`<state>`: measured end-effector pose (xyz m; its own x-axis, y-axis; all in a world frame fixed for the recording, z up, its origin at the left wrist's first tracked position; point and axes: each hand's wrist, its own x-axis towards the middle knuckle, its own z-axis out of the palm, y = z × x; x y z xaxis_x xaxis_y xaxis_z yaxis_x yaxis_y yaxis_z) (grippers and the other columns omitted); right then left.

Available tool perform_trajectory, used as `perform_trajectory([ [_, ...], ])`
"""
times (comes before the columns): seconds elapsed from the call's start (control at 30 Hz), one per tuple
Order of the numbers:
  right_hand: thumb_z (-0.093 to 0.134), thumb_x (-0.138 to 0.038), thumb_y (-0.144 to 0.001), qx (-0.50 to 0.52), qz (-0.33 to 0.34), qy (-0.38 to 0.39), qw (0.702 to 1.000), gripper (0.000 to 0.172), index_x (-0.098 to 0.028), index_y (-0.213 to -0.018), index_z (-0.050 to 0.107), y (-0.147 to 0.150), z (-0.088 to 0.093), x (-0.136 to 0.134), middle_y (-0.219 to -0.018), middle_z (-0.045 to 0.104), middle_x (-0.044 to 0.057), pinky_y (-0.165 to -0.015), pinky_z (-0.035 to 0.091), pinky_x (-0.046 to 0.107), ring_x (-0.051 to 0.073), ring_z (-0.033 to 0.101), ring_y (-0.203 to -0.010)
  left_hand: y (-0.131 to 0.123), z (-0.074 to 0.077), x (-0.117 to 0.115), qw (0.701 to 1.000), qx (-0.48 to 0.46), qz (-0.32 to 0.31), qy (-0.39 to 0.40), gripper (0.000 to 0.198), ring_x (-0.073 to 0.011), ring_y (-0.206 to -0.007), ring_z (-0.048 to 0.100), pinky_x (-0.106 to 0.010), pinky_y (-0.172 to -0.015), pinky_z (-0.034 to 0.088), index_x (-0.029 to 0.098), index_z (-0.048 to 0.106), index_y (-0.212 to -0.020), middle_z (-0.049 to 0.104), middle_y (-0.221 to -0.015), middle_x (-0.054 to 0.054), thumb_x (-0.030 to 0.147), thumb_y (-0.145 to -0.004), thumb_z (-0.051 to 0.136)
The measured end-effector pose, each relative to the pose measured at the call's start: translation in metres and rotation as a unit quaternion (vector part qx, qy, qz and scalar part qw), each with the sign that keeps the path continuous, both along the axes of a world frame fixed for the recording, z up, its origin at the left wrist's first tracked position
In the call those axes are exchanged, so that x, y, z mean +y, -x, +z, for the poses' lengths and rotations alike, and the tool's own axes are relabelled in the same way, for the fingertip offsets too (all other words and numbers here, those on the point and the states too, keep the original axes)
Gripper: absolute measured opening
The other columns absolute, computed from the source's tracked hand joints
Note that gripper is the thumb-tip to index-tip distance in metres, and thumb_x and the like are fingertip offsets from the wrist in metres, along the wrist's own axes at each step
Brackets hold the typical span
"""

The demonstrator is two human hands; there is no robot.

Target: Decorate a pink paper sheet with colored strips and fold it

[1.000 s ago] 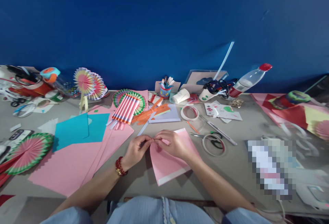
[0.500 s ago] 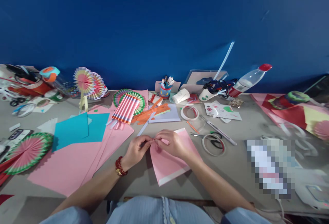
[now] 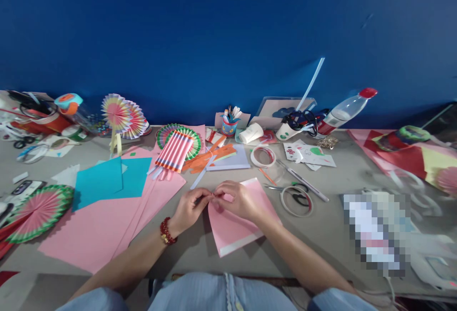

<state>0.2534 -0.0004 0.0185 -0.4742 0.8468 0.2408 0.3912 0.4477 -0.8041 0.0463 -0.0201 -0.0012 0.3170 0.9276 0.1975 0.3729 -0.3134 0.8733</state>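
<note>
A pink sheet of paper [image 3: 232, 228] with white strips along its near and far edges lies on the table in front of me. My left hand [image 3: 193, 208] pinches the sheet's far left corner, fingertips pressed together. Right beside it, my right hand [image 3: 233, 200] grips the same corner, thumb against the fingers, its palm over the paper. The fingertips of both hands meet there and hide the exact spot they hold. Right of the sheet lie scissors [image 3: 302, 199] and a roll of tape [image 3: 283, 202], overlapping.
Pink sheets [image 3: 85, 235] and blue paper [image 3: 134, 175] spread to the left. Behind the hands are a striped pleated paper [image 3: 175, 150], orange strips [image 3: 221, 156], another tape roll [image 3: 263, 157] and a utility knife [image 3: 307, 182]. A plastic bottle [image 3: 344, 113] leans against the wall.
Almost nothing differs. The pink sheet's near edge has lifted or shifted very slightly, while both hands stay at the corner.
</note>
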Motion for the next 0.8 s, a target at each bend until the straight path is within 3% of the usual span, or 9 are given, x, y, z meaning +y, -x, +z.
perform_trajectory([
  [0.17, 0.064, -0.022, -0.088, -0.008, 0.010, -0.007, 1.000, 0.006, -0.022, -0.083, 0.067, -0.0025, -0.0001, 0.0011, -0.084, 0.070, 0.002, -0.074, 0.050, 0.027, 0.016, 0.065, -0.080, -0.0007, 0.0019, 0.0003, 1.000, -0.001, 0.000, -0.003, 0.017, -0.0138, -0.075, 0.065, -0.022, -0.072, 0.050, 0.018, 0.067, -0.086, 0.071, -0.082, -0.002, 0.028, -0.095, 0.056],
  [0.57, 0.059, -0.009, -0.086, 0.002, 0.003, 0.012, 1.000, 0.020, -0.022, -0.071, 0.064, 0.0001, 0.0040, 0.0012, -0.082, 0.070, 0.001, -0.076, 0.048, 0.025, 0.015, 0.064, -0.080, -0.0013, 0.0025, 0.0006, 1.000, 0.002, -0.002, 0.001, 0.017, -0.0136, -0.074, 0.064, -0.023, -0.071, 0.049, 0.019, 0.066, -0.086, 0.070, -0.081, -0.002, 0.029, -0.095, 0.056],
  [0.8, 0.065, -0.022, -0.087, 0.012, 0.002, 0.016, 1.000, 0.013, -0.021, -0.074, 0.064, 0.0003, -0.0028, 0.0019, -0.079, 0.068, 0.000, -0.072, 0.047, 0.025, 0.014, 0.063, -0.075, -0.0004, 0.0013, 0.0005, 1.000, 0.008, -0.002, 0.002, 0.020, -0.0156, -0.076, 0.066, -0.025, -0.072, 0.051, 0.018, 0.066, -0.087, 0.072, -0.083, -0.004, 0.031, -0.096, 0.055],
])
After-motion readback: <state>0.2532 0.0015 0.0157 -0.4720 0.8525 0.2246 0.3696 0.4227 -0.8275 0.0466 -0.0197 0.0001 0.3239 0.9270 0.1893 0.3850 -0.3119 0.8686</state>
